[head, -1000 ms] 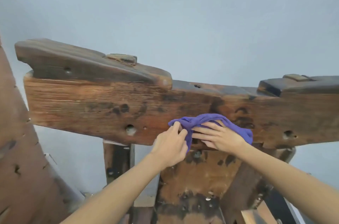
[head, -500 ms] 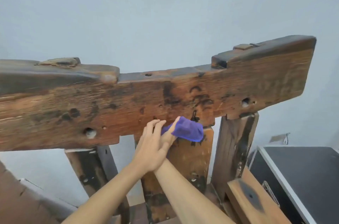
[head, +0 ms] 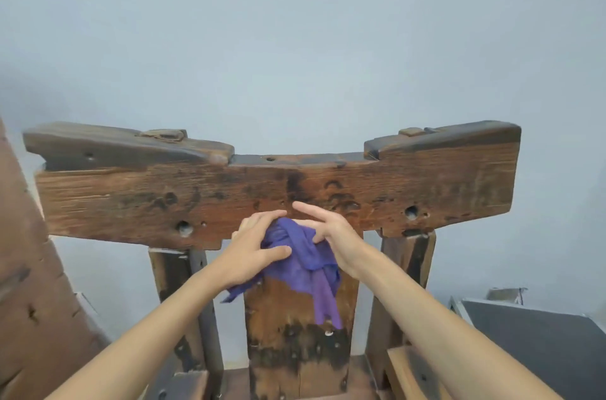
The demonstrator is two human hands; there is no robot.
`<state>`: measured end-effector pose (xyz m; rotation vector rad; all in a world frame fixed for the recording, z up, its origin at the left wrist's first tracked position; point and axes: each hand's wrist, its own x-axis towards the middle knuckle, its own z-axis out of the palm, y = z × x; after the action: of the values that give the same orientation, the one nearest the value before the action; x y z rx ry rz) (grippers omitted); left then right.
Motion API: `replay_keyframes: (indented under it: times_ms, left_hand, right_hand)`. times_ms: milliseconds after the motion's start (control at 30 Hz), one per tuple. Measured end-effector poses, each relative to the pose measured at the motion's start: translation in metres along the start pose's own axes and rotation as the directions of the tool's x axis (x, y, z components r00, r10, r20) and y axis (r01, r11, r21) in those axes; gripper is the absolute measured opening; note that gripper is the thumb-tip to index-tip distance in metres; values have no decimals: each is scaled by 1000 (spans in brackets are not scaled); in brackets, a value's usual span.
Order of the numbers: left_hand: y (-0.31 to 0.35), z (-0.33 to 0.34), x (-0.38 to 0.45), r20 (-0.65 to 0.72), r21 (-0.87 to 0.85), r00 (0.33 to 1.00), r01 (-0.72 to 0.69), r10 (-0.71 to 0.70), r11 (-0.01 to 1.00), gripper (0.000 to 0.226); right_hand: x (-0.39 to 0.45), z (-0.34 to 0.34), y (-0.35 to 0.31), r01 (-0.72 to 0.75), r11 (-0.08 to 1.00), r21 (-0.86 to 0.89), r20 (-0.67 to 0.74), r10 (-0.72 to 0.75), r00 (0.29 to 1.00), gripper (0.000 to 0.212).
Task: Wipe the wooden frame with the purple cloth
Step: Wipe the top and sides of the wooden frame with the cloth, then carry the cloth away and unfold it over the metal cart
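Cloth point(head: 300, 263), purple, soft and limp, is hanging bunched at the wooden frame's point(head: 131, 199) center, below its crossbeam. I'm gripping it with both hands, left hand point(head: 254, 253) and right hand point(head: 331, 237) close together; regathering the loose tails seems wise.

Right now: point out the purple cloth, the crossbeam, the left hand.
purple cloth point(head: 303, 263), head view, bunched middle.
crossbeam point(head: 131, 199), head view, front face left of centre.
left hand point(head: 251, 252), head view, back of hand.

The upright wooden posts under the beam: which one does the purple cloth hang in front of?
The wide middle post; the purple cloth drapes over its top.
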<state>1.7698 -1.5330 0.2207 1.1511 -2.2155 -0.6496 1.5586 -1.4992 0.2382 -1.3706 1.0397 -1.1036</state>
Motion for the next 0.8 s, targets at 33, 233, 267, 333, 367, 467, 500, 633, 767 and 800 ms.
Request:
replay_keyframes:
  times_ms: [33,233,267,333,367,467,500,633,767,800]
  left_hand:
    - [10,5,-6,64,-103,997,-34,40,994,63]
    - [75,70,-16,168,-207,955,-208,245,956,25]
    - [87,79,-16,189,-261,946,-210,263,942,24]
    - [109,92,-16,204,-348,934,-211,294,913,14]
    - [119,98,-15,205,-383,931,-206,301,900,12]
    - [148,116,-11,159,-408,937,-225,312,885,32]
    - [158,121,-9,148,-397,932,-250,330,883,33]
    - [218,156,-8,120,-352,891,-374,437,858,27]
    - [280,202,-9,87,-306,866,-448,493,840,40]
    - [296,216,-10,108,-284,849,-472,517,835,44]
  right_hand:
    - [-13,-7,-7,-17,1000,-23,25,18,1000,78]
    - [-104,-74,-51,49,885,-464,89,-9,996,65]
    - [-117,-85,-51,57,855,-515,63,-29,998,62]
    - [-144,-108,-51,41,791,-610,-4,-55,998,58]
    - [-159,-119,-51,23,752,-659,-32,-58,998,54]
    - [-201,-148,-43,-20,646,-763,-68,-49,996,35]
    - [-213,-155,-40,-32,629,-777,-74,-41,996,29]
    - [-278,-183,-24,-80,699,-710,-108,4,994,16]
    - [-337,-209,7,-176,686,-705,-271,-31,962,61]
    - [-350,-214,18,-196,691,-696,-307,-39,951,61]
